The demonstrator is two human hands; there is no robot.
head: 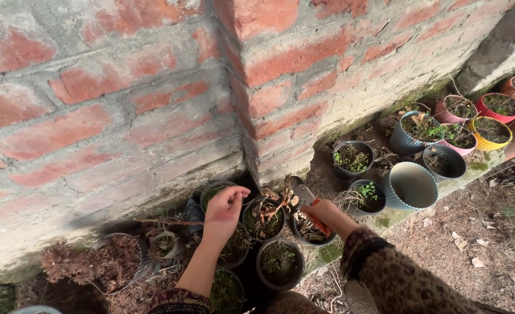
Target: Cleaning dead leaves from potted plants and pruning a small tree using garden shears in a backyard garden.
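Observation:
My left hand reaches over a cluster of dark plastic pots at the foot of a brick wall, fingers curled near the rim of a pot with green growth. My right hand grips pruning shears with orange handles; the blades point at dry brown stems in a dark pot. Below these sit another dark pot with soil and one under my right wrist. Whether my left fingers pinch a stem is unclear.
A brick wall corner rises just behind the pots. More pots stand to the right: an empty light-blue one, a yellow one, a red one. Dried brown plants lie at left. Bare ground with dry litter spreads right.

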